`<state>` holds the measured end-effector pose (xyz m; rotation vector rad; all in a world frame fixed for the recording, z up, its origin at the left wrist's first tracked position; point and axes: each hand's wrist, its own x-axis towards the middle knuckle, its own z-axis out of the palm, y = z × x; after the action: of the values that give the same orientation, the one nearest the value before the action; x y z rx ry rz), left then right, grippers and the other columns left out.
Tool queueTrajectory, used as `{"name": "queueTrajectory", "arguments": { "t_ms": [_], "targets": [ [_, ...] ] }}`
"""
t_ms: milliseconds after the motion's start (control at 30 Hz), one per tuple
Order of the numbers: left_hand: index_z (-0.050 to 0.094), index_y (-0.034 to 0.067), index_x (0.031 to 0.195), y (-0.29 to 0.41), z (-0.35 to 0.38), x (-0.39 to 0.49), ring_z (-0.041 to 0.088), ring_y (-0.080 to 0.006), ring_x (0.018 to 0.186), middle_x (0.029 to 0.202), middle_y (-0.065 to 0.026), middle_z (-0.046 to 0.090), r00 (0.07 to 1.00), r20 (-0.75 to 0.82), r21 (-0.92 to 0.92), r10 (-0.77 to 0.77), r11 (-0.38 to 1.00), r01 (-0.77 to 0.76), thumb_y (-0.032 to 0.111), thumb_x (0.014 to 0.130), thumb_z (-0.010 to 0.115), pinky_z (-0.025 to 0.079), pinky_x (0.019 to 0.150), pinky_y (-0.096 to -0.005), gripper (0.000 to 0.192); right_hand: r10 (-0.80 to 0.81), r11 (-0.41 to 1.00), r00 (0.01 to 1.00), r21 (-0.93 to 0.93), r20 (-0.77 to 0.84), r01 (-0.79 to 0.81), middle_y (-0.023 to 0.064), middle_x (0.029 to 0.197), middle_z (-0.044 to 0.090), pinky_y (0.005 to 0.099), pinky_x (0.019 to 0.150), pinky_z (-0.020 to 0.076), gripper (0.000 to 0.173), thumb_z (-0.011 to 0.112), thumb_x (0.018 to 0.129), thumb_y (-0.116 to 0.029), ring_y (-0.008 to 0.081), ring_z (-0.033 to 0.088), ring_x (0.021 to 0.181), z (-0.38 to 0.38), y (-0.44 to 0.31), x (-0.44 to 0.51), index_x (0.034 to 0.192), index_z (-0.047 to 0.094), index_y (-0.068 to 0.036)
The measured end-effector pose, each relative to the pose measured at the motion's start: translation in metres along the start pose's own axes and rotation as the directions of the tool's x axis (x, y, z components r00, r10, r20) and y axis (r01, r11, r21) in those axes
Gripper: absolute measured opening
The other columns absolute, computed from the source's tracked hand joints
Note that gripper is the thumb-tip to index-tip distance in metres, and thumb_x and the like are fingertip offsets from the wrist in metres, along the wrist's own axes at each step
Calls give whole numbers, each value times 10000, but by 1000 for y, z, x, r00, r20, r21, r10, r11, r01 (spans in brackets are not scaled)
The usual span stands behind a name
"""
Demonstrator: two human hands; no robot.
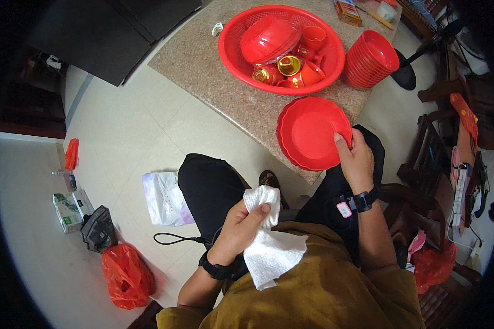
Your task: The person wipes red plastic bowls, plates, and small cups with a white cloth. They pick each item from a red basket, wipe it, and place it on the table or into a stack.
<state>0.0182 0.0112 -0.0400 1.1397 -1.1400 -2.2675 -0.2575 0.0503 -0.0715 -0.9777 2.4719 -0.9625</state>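
My left hand (247, 224) grips a white textured wipe or paper towel (271, 255), whose loose end hangs down over my shirt. With thumb on top, my right hand (357, 162) holds the right rim of a red scalloped plate (313, 131) at the near corner of the speckled stone tabletop (226, 107). A second wavy edge shows under the plate, perhaps another plate. Behind it stands a red plastic colander basket (226, 61) with red bowls (267, 39), red cups (314, 37) and gold-lined goblets (289, 66) inside. A tall stack of red bowls (370, 61) is to the basket's right.
A small box (348, 12) and a wooden-handled tool (380, 20) lie at the table's far end. On the floor to the left are a white plastic package (166, 199), a red plastic bag (127, 275) and a black bag (99, 228). Wooden chairs (420, 205) crowd the right.
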Motion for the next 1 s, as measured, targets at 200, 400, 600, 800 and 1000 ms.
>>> {"name": "queueTrajectory", "arguments": {
  "t_ms": [200,400,600,800,1000],
  "targets": [
    [586,34,1154,-2,-3,1,533,-49,823,957,32,599,1000,27,0,-6,1000,6,167,958,537,443,724,-208,243,-4,976,998,217,57,-9,174,916,668,356,743,493,359,592,896,-318,286,651,842,11,13,6,1090,584,-16],
    [569,31,1191,-1,-3,2,575,-79,899,1040,1,621,999,24,6,-31,1000,31,131,945,524,458,798,-233,270,52,912,990,398,132,-101,157,962,661,320,774,478,341,595,905,-310,198,626,879,20,14,3,1047,584,0],
    [567,32,1198,2,-5,3,570,-79,911,1041,5,619,997,26,-1,-66,998,66,130,944,526,452,808,-237,275,45,981,997,186,59,-56,185,965,639,355,780,472,488,534,917,-441,273,617,867,4,-4,1,1089,568,14],
    [569,30,1192,-1,-10,4,569,-78,906,1031,2,619,998,48,-31,-32,999,33,125,949,515,453,800,-234,267,101,884,959,418,264,-208,56,939,562,247,678,442,445,542,932,-362,118,530,781,-58,-49,9,1205,497,-13],
    [569,30,1195,-4,-16,5,576,-83,885,1016,2,620,990,83,-11,-118,993,119,110,948,510,459,784,-235,267,-318,551,814,793,487,-260,76,981,573,259,671,476,359,538,930,-313,142,558,799,-73,-121,48,1142,529,-24]
  ]
}}
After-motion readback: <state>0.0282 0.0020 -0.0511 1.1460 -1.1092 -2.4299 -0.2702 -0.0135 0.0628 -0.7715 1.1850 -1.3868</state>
